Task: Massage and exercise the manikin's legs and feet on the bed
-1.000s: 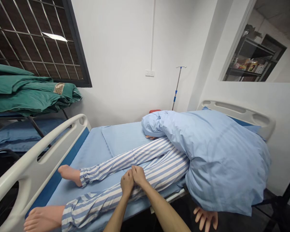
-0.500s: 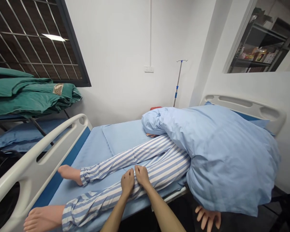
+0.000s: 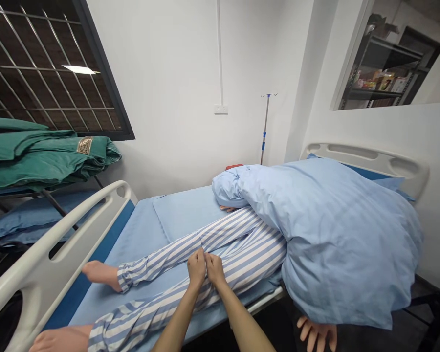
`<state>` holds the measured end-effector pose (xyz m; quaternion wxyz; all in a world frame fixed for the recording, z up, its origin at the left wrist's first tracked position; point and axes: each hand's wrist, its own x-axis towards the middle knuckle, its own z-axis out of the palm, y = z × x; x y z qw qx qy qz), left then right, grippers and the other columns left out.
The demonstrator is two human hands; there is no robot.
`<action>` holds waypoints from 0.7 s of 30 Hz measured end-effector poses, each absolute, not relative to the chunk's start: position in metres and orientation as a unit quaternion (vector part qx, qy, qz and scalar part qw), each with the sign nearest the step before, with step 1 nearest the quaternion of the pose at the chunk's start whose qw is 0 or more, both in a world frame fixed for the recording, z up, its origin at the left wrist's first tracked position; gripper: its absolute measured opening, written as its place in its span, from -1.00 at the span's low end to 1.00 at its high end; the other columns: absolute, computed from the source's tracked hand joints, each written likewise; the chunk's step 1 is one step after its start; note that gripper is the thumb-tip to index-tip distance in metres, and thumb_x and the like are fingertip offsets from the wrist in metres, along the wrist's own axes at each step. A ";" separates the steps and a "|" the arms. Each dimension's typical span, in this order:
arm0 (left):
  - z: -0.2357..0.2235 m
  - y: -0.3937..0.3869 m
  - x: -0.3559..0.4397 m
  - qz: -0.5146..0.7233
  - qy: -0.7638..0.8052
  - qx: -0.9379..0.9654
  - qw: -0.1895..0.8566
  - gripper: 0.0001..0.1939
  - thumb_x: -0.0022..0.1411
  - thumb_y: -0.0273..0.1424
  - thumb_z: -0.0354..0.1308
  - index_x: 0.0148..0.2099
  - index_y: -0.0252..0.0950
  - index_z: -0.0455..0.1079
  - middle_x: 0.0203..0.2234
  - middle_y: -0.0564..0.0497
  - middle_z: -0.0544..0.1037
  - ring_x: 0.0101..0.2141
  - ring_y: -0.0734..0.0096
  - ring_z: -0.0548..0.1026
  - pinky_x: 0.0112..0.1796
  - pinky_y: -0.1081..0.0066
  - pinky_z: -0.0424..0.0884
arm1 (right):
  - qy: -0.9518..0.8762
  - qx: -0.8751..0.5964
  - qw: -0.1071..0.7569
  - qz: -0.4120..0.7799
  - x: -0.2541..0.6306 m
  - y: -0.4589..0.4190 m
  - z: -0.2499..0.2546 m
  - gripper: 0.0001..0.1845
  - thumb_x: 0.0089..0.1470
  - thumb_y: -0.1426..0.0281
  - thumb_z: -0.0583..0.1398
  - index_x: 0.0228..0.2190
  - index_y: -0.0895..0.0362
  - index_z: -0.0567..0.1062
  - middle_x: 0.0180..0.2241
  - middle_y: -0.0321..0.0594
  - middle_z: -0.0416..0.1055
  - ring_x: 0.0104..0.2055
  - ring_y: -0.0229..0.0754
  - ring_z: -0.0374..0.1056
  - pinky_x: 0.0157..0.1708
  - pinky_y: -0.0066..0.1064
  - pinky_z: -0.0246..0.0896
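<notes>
The left hand (image 3: 197,269) is curled into a fist, and the right hand (image 3: 214,270), balled up the same way, sits right beside it, knuckles up, over the striped trousers (image 3: 258,249) at about the knee of the manikin's nearer leg. From where I stand I can't tell whether any cloth is pinched inside either fist.

The manikin (image 3: 101,275) lies along the bed, legs slightly parted, bare feet toward the white footboard (image 3: 71,220) with its blue panel. Under the legs, the light blue sheet (image 3: 187,208) shows a crease on the far side. A bulky blue quilt (image 3: 333,234) is heaped over everything above the hips, spilling off the near side of the mattress; a manikin hand (image 3: 317,335) hangs out below its edge, above the dark floor. Behind the heap stands the pale headboard (image 3: 370,154), a corner of blue pillow (image 3: 390,183) poking out in front of it.

The room is plain: white walls, a double socket (image 3: 221,109) below a strip of conduit, and a slim drip stand (image 3: 265,122) with blue clamps beyond the bed. A dark-framed window (image 3: 51,73) with metal bars fills the upper left, and folded green bedding (image 3: 40,156) with a patterned band is piled beneath it. Over on the right, an opening in the wall shows metal shelving (image 3: 385,56) stacked with boxes.
</notes>
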<state>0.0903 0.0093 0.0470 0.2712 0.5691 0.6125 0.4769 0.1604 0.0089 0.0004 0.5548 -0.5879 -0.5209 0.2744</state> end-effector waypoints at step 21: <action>-0.002 0.000 0.089 0.322 0.644 0.675 0.160 -0.67 0.36 -0.46 -0.12 -0.36 -0.27 0.44 -0.44 -0.05 0.58 -0.41 0.39 0.49 -0.37 0.45 0.19 | -0.665 -0.665 0.306 0.152 0.183 -0.003 0.025 -0.56 0.34 0.35 -0.01 -0.44 0.12 0.59 -0.38 -0.13 0.60 -0.37 -0.20 0.43 -0.36 -0.46 0.09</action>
